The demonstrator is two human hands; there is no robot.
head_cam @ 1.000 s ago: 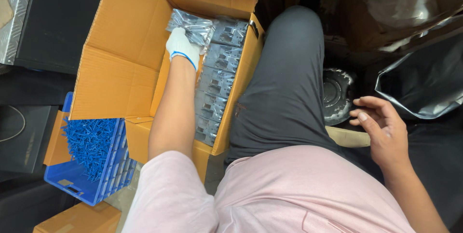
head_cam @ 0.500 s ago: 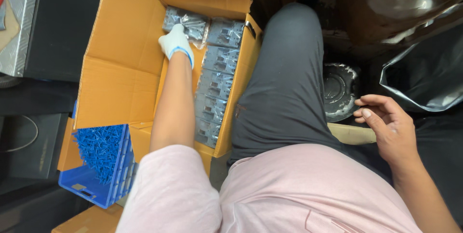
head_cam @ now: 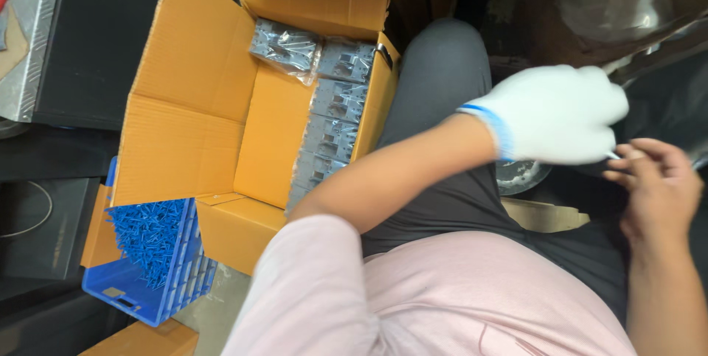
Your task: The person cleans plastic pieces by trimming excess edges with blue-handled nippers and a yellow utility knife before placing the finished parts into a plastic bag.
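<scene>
My left hand (head_cam: 553, 114), in a white glove with a blue cuff, reaches across my lap and is curled shut. A small pale tip (head_cam: 612, 155) sticks out under its fingers. My bare right hand (head_cam: 653, 183) sits just below and to the right, its bent fingertips touching that tip. Whether the right hand grips it is unclear. The open orange cardboard box (head_cam: 192, 127) at my left holds several grey parts in clear bags (head_cam: 332, 120) stacked along its right wall.
A blue plastic crate (head_cam: 129, 293) of blue pieces stands below the box. A black case (head_cam: 81, 46) with a metal edge is at top left. A round metal part (head_cam: 520, 175) lies by my dark-trousered leg (head_cam: 435, 83). Dark plastic bags (head_cam: 664, 98) lie at right.
My left hand has left the bagged parts in the box and swung right across my lap to meet my right hand. The view has shifted slightly.
</scene>
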